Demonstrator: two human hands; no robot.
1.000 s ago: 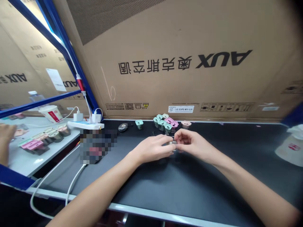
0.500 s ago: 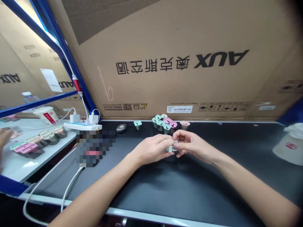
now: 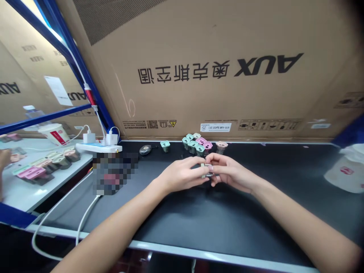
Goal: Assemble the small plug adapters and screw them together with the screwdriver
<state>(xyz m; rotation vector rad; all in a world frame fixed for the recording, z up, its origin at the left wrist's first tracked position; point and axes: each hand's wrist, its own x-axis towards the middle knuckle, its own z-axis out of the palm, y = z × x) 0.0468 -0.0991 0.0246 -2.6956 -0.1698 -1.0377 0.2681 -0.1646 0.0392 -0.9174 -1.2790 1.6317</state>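
Observation:
My left hand [image 3: 183,175] and my right hand [image 3: 231,172] meet over the black table, fingers closed around one small pale-green-topped container [image 3: 203,171]. Fingers cover most of it; only a pale edge and a bit of its side show. Just behind my hands stands a group of similar small containers with holed lids: mint green ones [image 3: 192,146], pink ones [image 3: 207,146] and a cream one [image 3: 196,135]. A peach-lidded container [image 3: 222,146] is beside the group on the right. To the left, a lone mint container [image 3: 165,146] stands apart.
A round dark object [image 3: 145,150] and a blurred-out item [image 3: 113,174] with a white cable lie left. A power strip [image 3: 98,148] borders the neighbouring white table [image 3: 17,197], where another person's hand [image 3: 4,163] shows. A large carton [image 3: 182,102] forms the back; a white bag [image 3: 345,170] sits right.
The view has shifted slightly. Both hands keep hold of the small container, which is turned a little, with less of its pale face showing. The containers behind stay in place.

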